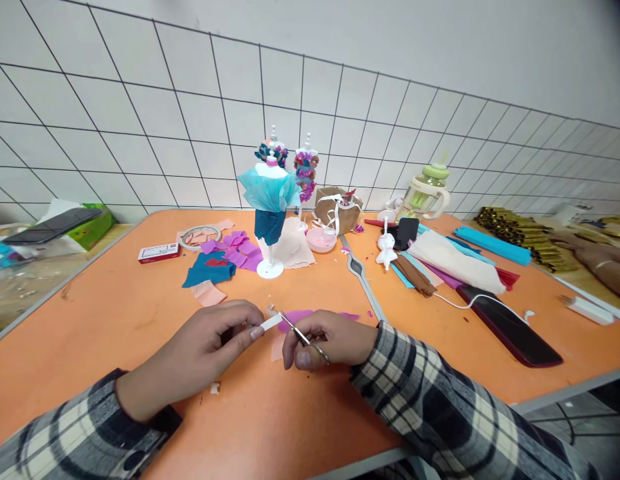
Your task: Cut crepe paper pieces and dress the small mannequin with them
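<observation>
Between thumb and fingers, my left hand (pixel 217 343) pinches a narrow white strip (pixel 271 323) that looks like paper or tape. My right hand (pixel 325 339) is closed around small metal scissors (pixel 301 335), whose tips are at the strip's free end. I cannot tell whether the blades are cutting it. Beneath the hands lie a purple paper piece (pixel 293 319) and a pale peach scrap (pixel 277 348). Just beyond stands a small white mannequin (pixel 271 267) dressed in a turquoise ruffle (pixel 270 192) and a dark teal skirt (pixel 269 227).
Behind stand two more decorated mannequins (pixel 306 170). Left are paper scraps (pixel 210 268), a tape roll (pixel 200 237) and a small red-and-white box (pixel 159 253). Right are a watch (pixel 357 268), folded paper (pixel 457 260), a dark phone (pixel 510 327) and a bottle (pixel 427 191). Another person's hand (pixel 585 250) rests far right.
</observation>
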`<state>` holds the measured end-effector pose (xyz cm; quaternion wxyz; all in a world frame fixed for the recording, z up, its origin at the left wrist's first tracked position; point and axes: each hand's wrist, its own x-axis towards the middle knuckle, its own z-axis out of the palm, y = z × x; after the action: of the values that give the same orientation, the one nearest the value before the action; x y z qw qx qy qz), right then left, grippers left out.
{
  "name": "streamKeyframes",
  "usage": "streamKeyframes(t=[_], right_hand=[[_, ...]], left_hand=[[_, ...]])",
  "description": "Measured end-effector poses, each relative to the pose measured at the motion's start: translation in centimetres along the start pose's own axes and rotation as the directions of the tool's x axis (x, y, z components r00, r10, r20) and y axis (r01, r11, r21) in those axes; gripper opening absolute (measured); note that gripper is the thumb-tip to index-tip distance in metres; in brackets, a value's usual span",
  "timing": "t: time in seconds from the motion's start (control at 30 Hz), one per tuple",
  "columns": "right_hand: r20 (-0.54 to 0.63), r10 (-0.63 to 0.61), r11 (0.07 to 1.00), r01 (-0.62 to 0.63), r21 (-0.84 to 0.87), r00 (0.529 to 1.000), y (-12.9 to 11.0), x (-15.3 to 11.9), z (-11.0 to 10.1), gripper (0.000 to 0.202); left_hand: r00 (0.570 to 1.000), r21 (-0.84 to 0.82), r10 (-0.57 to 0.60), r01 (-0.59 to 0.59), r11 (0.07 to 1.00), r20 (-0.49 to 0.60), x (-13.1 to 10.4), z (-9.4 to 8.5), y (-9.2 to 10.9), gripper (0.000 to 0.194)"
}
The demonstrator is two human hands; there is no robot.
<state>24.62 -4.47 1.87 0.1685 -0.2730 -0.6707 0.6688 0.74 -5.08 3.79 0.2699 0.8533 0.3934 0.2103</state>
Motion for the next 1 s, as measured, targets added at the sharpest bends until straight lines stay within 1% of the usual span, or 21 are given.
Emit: streamKeyframes(t=[0.03, 0.1, 0.17, 0.23, 0.27, 0.4, 0.43, 0.5, 0.57, 0.7, 0.77, 0.87, 0.93, 1.0], right_hand=[[0.001, 0.016, 1.0, -0.016, -0.002, 1.0, 0.0, 0.0, 0.0, 0.055], [-0.006, 0.064, 0.998, -0.064, 0.005, 0.998, 0.1, 0.0, 0.0, 0.055], [-0.002, 0.096, 0.995, -0.096, 0.029, 0.995, 0.2, -0.1, 0.0, 0.053], [0.034, 0.081, 0.994, -0.083, 0.076, 0.996, 0.2, -0.2, 0.2, 0.051], [0.063, 0.061, 0.992, -0.067, 0.103, 0.996, 0.1, -0.2, 0.3, 0.051], [0.195, -0.024, 0.984, -0.012, 0.18, 0.98, -0.1, -0.2, 0.8, 0.053], [0.217, -0.055, 0.982, 0.014, 0.188, 0.975, -0.2, -0.2, 0.9, 0.054], [0.241, -0.126, 0.978, 0.079, 0.194, 0.962, -0.1, -0.2, 0.8, 0.054], [0.268, -0.178, 0.971, 0.125, 0.204, 0.947, 0.1, -0.1, 0.7, 0.055], [0.323, -0.213, 0.96, 0.136, 0.244, 0.922, 0.4, 0.2, 0.8, 0.06], [0.306, -0.218, 0.953, 0.135, 0.27, 0.927, 0.5, 0.3, 1.0, 0.057], [0.214, -0.181, 0.944, 0.109, 0.311, 0.96, 0.8, 0.2, 1.0, 0.048], [0.157, -0.153, 0.939, 0.094, 0.331, 0.976, 1.1, 0.2, 0.9, 0.046], [0.148, -0.159, 0.922, 0.093, 0.377, 0.976, 1.6, 0.3, 0.7, 0.049]], left_hand=[[1.0, -0.006, 0.013, -0.013, 1.0, 0.006, 0.0, 0.1, 0.0, 0.023], [0.999, 0.016, 0.038, -0.038, 0.999, -0.025, -0.2, 0.2, 0.2, 0.023], [0.993, 0.067, 0.042, -0.035, 0.997, -0.111, -0.4, 0.1, 0.6, 0.024], [0.985, 0.089, 0.041, -0.026, 0.996, -0.168, -0.7, -0.1, 1.0, 0.027], [0.986, 0.079, 0.049, -0.037, 0.996, -0.156, -0.9, -0.2, 1.2, 0.028], [0.991, -0.068, 0.134, -0.134, 0.989, -0.004, -1.0, -0.3, 1.4, 0.027], [0.99, -0.108, 0.144, -0.142, 0.984, 0.01, -1.0, -0.2, 1.4, 0.026], [0.988, -0.167, 0.154, -0.152, 0.974, 0.004, -0.8, -0.1, 1.2, 0.023], [0.984, -0.191, 0.176, -0.173, 0.966, -0.002, -0.7, 0.0, 1.3, 0.021], [0.974, -0.208, 0.222, -0.211, 0.955, 0.031, -0.7, 0.4, 1.8, 0.019], [0.973, -0.227, 0.228, -0.216, 0.95, 0.03, -0.8, 0.6, 1.9, 0.018], [0.979, -0.239, 0.199, -0.203, 0.95, -0.04, -0.9, 0.6, 1.5, 0.018], [0.983, -0.212, 0.168, -0.181, 0.96, -0.078, -1.0, 0.4, 1.1, 0.019], [0.985, -0.159, 0.152, -0.163, 0.974, -0.08, -1.0, -0.1, 0.9, 0.019]])
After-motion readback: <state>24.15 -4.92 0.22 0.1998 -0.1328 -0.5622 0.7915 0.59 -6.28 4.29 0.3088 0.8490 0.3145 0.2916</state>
